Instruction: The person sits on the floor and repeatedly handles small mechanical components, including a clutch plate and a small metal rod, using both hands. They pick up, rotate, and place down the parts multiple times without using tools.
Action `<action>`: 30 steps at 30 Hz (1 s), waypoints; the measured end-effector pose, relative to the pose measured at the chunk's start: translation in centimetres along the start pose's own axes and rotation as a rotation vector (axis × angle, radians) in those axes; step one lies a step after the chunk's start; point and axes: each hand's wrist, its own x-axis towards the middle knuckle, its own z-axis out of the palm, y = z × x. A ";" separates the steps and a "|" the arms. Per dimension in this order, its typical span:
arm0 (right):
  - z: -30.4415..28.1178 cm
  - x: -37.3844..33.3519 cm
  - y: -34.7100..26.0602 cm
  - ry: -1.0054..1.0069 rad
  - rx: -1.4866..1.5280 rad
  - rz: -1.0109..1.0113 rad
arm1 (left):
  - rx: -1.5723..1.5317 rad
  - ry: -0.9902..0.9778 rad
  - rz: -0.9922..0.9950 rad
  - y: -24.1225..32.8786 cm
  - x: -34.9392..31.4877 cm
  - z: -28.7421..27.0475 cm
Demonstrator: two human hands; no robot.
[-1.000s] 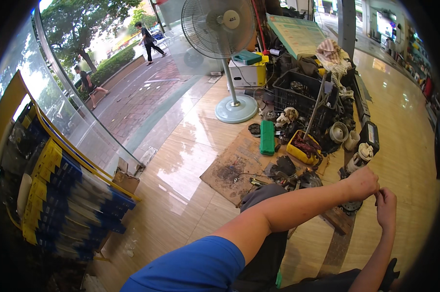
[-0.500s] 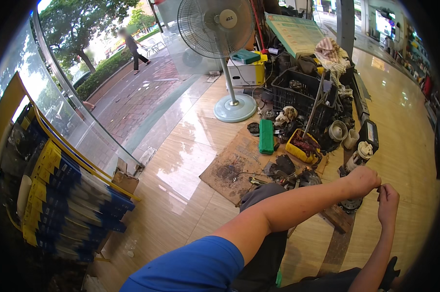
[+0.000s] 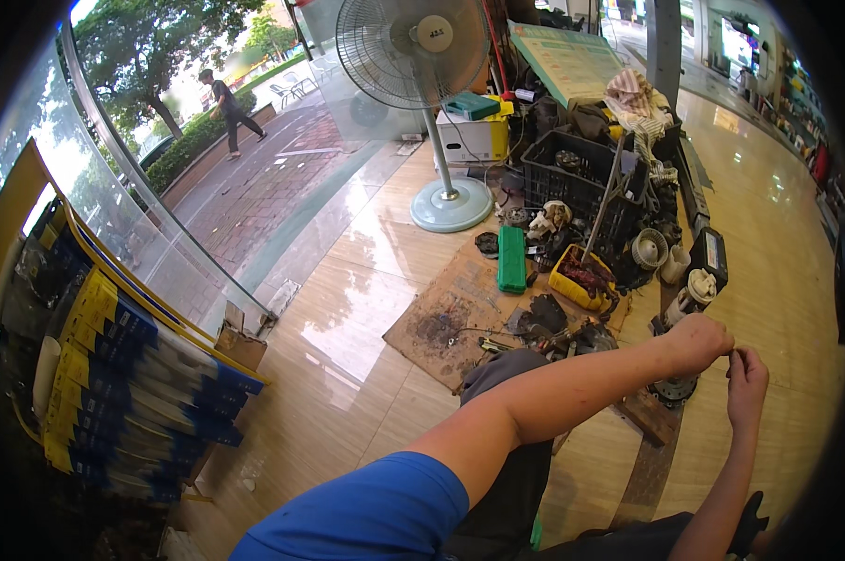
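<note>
My left arm, in a blue sleeve, reaches across to the right, and my left hand (image 3: pixel 698 344) is closed with its fingers pressed together. My right hand (image 3: pixel 747 381) is pinched shut right beside it, the fingertips of both almost meeting. Whatever lies between them is too small to make out. Below my left hand sits a round dark metal part (image 3: pixel 675 390), partly covered by the hand. Just beyond it stands a white cylindrical part (image 3: pixel 694 294). A wooden block (image 3: pixel 649 421) lies on the floor below my forearm.
Stained cardboard (image 3: pixel 427 323) bears greasy parts, a green case (image 3: pixel 511 260) and a yellow container (image 3: pixel 581 280). Behind stand a black crate (image 3: pixel 563 182) and a pedestal fan (image 3: pixel 451 204). A rack of blue and yellow boxes (image 3: pixel 114 374) is at left. Outside, a person (image 3: pixel 226 110) walks.
My two hands stay together with only a slight shift. Outside the glass, the walking person has moved to the left.
</note>
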 end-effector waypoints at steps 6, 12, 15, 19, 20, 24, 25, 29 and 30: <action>-0.1 -0.1 -0.2 0.026 -0.061 -0.011 | 0.017 -0.032 0.006 -0.2 0.0 0.0; -0.4 -0.1 -0.2 0.000 -0.138 -0.056 | -0.002 -0.026 0.003 0.0 -0.1 0.1; -0.3 -0.2 -0.4 0.006 -0.142 -0.059 | -0.042 -0.010 -0.001 0.1 -0.2 -0.1; -0.3 -0.1 -0.2 0.014 -0.121 -0.035 | -0.076 -0.024 0.002 0.1 -0.2 -0.7; -0.3 -0.1 -0.1 0.017 -0.116 -0.038 | -0.075 -0.032 0.004 0.1 -0.1 -0.8; -0.2 -0.1 0.2 0.018 -0.107 -0.045 | -0.070 -0.026 0.012 0.0 -0.1 -0.7; -0.2 -0.1 0.2 0.016 -0.107 -0.046 | -0.068 -0.016 0.016 0.0 -0.1 -0.7; 0.0 -0.1 0.1 0.015 -0.104 -0.050 | -0.048 0.051 0.031 0.1 -0.3 -0.6; 0.0 -0.1 0.2 0.022 -0.102 -0.050 | -0.045 0.068 0.036 0.0 -0.3 -0.5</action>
